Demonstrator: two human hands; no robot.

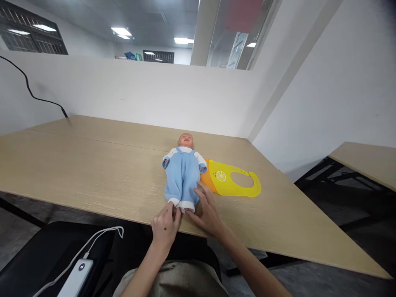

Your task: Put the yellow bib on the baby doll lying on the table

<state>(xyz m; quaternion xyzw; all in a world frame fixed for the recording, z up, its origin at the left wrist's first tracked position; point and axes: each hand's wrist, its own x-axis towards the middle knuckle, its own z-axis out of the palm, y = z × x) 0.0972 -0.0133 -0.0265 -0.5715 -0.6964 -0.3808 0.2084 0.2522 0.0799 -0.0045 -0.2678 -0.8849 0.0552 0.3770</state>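
Note:
A baby doll (183, 175) lies on its back on the table, its head toward the wall and its feet toward me. It wears light blue overalls with white cuffs over a white top. My left hand (165, 225) is closed at the doll's left-side foot in the view, fingertips pinching by the white cuff. On the other leg, my right hand (208, 210) has its thumb at the cuff and its curved fingers along the outer side. The doll's feet are mostly hidden by my fingers. Beside the doll's right side in the view lies a yellow-and-orange bib (230, 187), partly under its sleeve.
The wooden table (108, 165) reaches back to a white partition (154, 99) with glass above. At the left, a black cable (46, 100) hangs onto the table. A white power bank (76, 278) with a cable rests on a black chair (58, 243). Another table (368, 161) stands at the right.

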